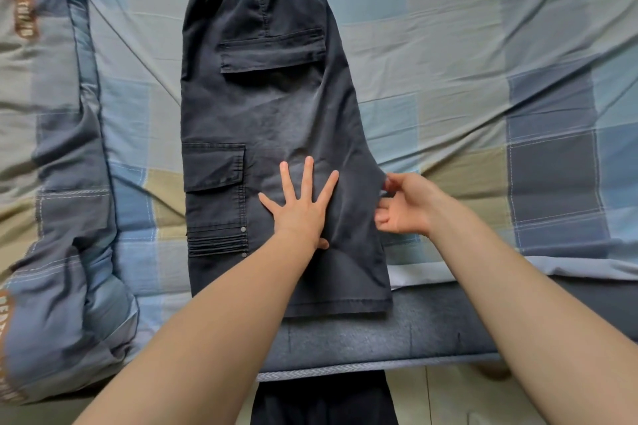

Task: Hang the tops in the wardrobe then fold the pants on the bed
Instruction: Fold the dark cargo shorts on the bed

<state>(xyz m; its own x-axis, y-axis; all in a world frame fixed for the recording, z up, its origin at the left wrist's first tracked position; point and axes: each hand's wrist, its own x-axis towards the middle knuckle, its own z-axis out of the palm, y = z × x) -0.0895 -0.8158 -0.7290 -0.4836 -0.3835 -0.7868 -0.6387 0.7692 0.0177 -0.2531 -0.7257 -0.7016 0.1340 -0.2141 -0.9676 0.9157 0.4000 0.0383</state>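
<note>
A pair of dark grey cargo pants [272,107] lies folded lengthwise on the bed, elastic waistband at the top, hem near the bed's front edge. Pocket flaps show on its upper middle and left side. My left hand [300,207] presses flat on the lower middle of the fabric with fingers spread. My right hand [404,205] is at the pants' right edge, by the crotch point; its fingers are curled and pinch the fabric edge there.
The bed is covered by a blue, grey and tan checked sheet [483,79]. A bunched quilt [58,217] in the same pattern lies along the left. The dark mattress edge [431,331] runs across the front, with floor below.
</note>
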